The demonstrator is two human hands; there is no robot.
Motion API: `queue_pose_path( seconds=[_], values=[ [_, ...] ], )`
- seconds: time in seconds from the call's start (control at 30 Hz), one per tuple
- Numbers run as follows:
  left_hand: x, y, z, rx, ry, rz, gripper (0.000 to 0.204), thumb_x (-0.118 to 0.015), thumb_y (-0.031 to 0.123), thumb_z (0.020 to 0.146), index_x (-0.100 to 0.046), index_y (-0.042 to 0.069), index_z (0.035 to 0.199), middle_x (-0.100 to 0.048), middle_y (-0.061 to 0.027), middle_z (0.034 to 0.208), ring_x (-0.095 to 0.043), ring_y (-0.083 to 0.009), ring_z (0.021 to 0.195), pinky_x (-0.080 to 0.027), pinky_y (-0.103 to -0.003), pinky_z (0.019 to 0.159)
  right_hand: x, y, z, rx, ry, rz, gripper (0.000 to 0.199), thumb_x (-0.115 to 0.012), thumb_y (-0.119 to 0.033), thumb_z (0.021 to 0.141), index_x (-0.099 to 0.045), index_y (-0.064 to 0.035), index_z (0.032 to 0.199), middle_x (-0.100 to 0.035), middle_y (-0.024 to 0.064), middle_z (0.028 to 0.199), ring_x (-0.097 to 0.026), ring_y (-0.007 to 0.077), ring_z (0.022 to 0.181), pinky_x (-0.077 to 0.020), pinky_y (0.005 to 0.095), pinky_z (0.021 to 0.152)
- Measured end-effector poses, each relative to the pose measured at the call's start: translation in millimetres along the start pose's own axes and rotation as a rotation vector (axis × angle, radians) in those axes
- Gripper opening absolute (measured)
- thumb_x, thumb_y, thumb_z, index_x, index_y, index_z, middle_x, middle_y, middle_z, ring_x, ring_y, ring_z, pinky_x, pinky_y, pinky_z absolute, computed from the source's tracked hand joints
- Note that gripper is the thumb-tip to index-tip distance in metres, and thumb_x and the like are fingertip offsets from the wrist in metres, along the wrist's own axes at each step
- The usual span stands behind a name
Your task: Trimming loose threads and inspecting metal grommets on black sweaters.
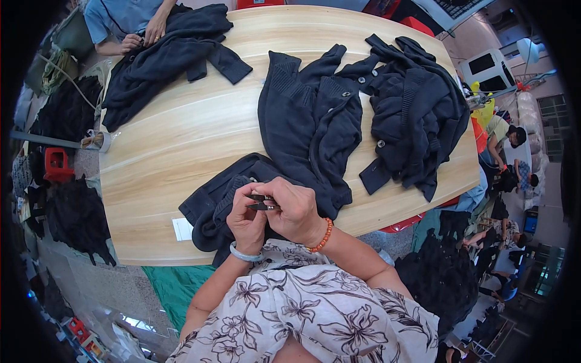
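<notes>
Both of my hands are together over a dark navy knitted cardigan (212, 187) at the table's near edge. My right hand (296, 209) is closed around small dark metal thread snips (261, 206), which point left. My left hand (245, 222) is pinched closed at the tips of the snips, beside the cardigan's ribbed edge. What lies between its fingers is too small to make out. A pale bangle (245, 254) circles my left wrist, an orange bead bracelet (327, 236) my right.
On the wooden table (175, 145), another dark cardigan (311, 121) lies ahead, with a heap of dark cardigans (417, 115) to its right. A white paper slip (181, 229) lies near left. At the far left, a co-worker's hands (148, 33) handle a dark garment (175, 48).
</notes>
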State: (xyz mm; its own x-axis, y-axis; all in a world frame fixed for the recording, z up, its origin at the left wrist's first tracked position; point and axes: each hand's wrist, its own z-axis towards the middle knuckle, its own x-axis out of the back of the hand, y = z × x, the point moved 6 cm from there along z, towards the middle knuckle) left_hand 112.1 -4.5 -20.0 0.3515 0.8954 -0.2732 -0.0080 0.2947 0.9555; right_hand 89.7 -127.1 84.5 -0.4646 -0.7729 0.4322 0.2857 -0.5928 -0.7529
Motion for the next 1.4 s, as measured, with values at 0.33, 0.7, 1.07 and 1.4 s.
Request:
queue_pose_path(
  seconds=[0.33,0.7,1.07,1.4],
  values=[
    [8,-11,10,0.452,0.055,-0.569,0.007,-0.057,0.002,0.095,-0.062,0.002,0.101,-0.059,-0.0129,0.126,-0.061,-0.0201,0.111,-0.049,-0.035,0.098,34,37,-29,-0.569,-0.302,0.045,0.028,-0.067,-0.016,0.09,-0.061,0.001,0.111,-0.063,0.009,0.086,-0.06,0.0117,0.069,-0.0478,0.0258,0.064],
    [4,-9,12,0.491,0.003,-0.648,0.007,-0.057,0.004,0.096,-0.061,0.001,0.101,-0.055,-0.0139,0.132,-0.059,-0.0197,0.113,-0.048,-0.035,0.098,14,22,-34,-0.37,-0.481,-0.171,0.025,-0.064,-0.023,0.09,-0.054,-0.002,0.097,-0.064,0.0162,0.084,-0.064,0.0372,0.073,-0.0497,0.0414,0.06],
    [5,-5,9,0.483,-0.046,-0.628,0.008,-0.057,0.004,0.096,-0.062,0.0,0.1,-0.054,-0.0163,0.134,-0.059,-0.0218,0.113,-0.048,-0.037,0.099,10,16,-26,-0.171,-0.41,-0.344,0.02,-0.064,-0.021,0.089,-0.054,-0.005,0.093,-0.059,0.0114,0.078,-0.062,0.0303,0.07,-0.0493,0.0391,0.06],
    [4,2,12,0.527,-0.031,-0.583,0.006,-0.058,0.003,0.094,-0.063,0.0,0.098,-0.055,-0.0154,0.134,-0.059,-0.0181,0.111,-0.049,-0.036,0.098,6,15,-19,-0.004,-0.427,-0.492,0.019,-0.062,-0.023,0.091,-0.051,-0.0074,0.086,-0.055,0.0069,0.074,-0.06,0.0231,0.068,-0.0469,0.0348,0.059]
  ],
)
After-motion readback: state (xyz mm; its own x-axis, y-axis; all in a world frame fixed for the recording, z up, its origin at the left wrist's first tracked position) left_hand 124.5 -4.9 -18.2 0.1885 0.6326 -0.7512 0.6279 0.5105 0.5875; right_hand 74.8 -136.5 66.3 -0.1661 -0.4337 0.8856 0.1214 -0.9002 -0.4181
